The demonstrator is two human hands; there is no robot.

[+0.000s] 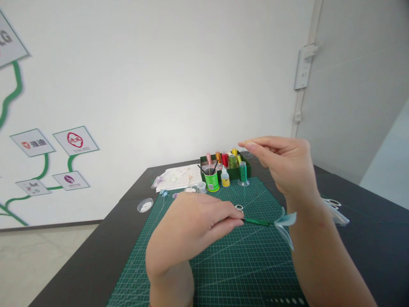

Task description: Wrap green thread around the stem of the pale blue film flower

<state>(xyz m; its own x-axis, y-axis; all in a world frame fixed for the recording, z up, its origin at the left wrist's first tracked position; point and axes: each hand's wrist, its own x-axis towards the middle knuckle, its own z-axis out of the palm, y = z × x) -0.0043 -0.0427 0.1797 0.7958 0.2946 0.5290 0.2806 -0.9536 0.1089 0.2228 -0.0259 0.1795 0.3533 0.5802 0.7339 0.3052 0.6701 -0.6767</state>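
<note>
My left hand (201, 230) is closed, thumb and fingers pinching the end of a thin green stem (258, 222). The stem lies nearly level above the cutting mat, and a pale blue flower (285, 224) with thin petals is at its right end, beside my right forearm. Raised higher at the right, my right hand (281, 160) has its thumb and index finger pressed together. Whatever may be between those fingertips is too small to make out.
A green cutting mat (230, 268) covers part of the black table (83, 256). Behind the hands are a green can (211, 181), a glue bottle (225, 177), a thread spool (243, 172) and a box of spools (235, 173). Scissors (334, 203) lie right, a small dish (145, 205) left.
</note>
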